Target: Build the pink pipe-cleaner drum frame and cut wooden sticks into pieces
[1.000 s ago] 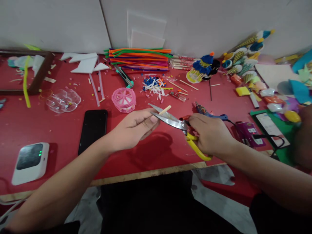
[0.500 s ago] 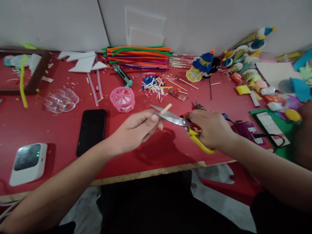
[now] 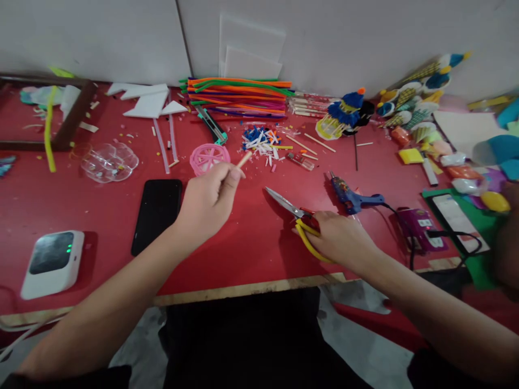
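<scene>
My left hand (image 3: 207,201) is raised over the red table (image 3: 243,254), fingers pinched on a short wooden stick (image 3: 244,160) that pokes up past the thumb. Just behind that hand stands a pink round wheel-like piece (image 3: 207,157). My right hand (image 3: 336,237) rests low on the table, closed on the yellow handles of a pair of scissors (image 3: 298,221). The scissor blades are shut and point up-left, lying on or just above the tabletop.
A black phone (image 3: 157,213) and a white device (image 3: 52,263) lie at the left. A blue glue gun (image 3: 351,195) lies right of the scissors. Coloured pipe cleaners (image 3: 239,94), cut straw bits (image 3: 259,141), a clear plastic dish (image 3: 108,162) and craft figures (image 3: 344,111) crowd the back.
The scissors have come away from the stick and dropped to the table with my right hand. My left hand has moved left and back toward the pink piece, still holding the stick.
</scene>
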The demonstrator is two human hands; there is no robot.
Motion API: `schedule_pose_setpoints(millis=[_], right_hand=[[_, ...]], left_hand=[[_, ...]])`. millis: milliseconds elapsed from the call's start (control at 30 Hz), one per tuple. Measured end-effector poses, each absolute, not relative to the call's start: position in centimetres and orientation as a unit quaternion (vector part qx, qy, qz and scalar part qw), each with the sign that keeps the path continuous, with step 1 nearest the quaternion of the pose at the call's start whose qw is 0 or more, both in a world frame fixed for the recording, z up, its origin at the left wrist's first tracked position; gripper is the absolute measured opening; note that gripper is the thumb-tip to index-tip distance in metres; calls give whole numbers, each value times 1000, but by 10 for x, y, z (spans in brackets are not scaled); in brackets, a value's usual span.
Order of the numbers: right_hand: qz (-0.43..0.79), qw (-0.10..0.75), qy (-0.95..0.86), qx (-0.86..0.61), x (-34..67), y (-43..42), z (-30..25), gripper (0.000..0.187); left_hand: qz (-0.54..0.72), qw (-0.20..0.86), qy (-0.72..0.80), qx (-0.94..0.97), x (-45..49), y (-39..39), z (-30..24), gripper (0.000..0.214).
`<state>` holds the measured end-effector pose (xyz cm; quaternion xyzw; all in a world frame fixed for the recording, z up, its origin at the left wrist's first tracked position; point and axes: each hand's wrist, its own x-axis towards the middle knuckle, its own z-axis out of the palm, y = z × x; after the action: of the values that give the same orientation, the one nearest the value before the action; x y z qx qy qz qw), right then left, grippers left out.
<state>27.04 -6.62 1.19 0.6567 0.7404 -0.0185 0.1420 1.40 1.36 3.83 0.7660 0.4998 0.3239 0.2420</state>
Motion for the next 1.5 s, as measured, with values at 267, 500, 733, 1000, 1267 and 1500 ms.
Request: schedule_pose_setpoints(millis=[267,500,733,1000,1267,1500], right_hand=[[-14,-161,838,522,247,-49,40,28],[-56,-108,865,486,207,-7,6,26],[-35,-105,863,493,200,-5,-14,31],[-5,-142,859,492,199,-8,-21,28],[27,-187,876,444,199,-11,-21,24],[50,-181,855,483,191,-14,-29,21]], left_hand=[[132,-57,449,882,23,0,13,31],[86,-65,421,901,22,5,2,24],[58,-49,459,885,33,1,-1,25],[82,-45,458,884,31,-2,-8,25],[69,-27,469,880,32,-9,-2,24],[71,-25,475,877,31,-7,-2,24]])
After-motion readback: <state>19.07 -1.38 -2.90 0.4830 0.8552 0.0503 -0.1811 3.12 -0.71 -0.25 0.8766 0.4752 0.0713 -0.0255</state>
